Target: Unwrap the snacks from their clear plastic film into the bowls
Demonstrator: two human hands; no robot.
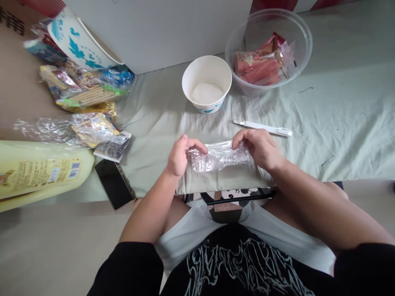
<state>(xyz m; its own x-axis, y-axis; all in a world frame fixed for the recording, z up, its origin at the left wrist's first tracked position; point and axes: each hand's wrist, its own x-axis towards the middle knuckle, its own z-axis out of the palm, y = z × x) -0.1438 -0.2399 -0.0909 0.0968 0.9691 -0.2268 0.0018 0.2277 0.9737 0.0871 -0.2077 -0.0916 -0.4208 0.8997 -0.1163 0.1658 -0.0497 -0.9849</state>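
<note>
- the clear plastic wrap (219,157) lies crumpled and spread sideways between the two hands, near the front edge of the cloth-covered tabletop (339,111).
- the left hand (180,156) is at the wrap's left end, holding it; the index finger reaches across the upper left part while the thumb sticks up apart from it.
- the right hand (264,150) is at the wrap's right end, fingers curled in and narrow, fingertips gripping its upper edge.
- most of the wrap stretches between the fingertips, its lower edge hanging toward the person; whether it touches the cloth, i cannot tell.
- a white-handled knife (265,128) lies just beyond the right hand, its blade pointing left.
- a white paper bowl (211,107) with blue leaf marks stands upright beyond the wrap.
- a clear plastic tub (304,55) stands beyond the knife, with pink packets (259,68) inside.
- well to the left of the left hand are a phone (113,185), dark screen up, a yellow package (40,166), a pile of snack packets (89,90) and a tilted paper bucket (80,43).
</note>
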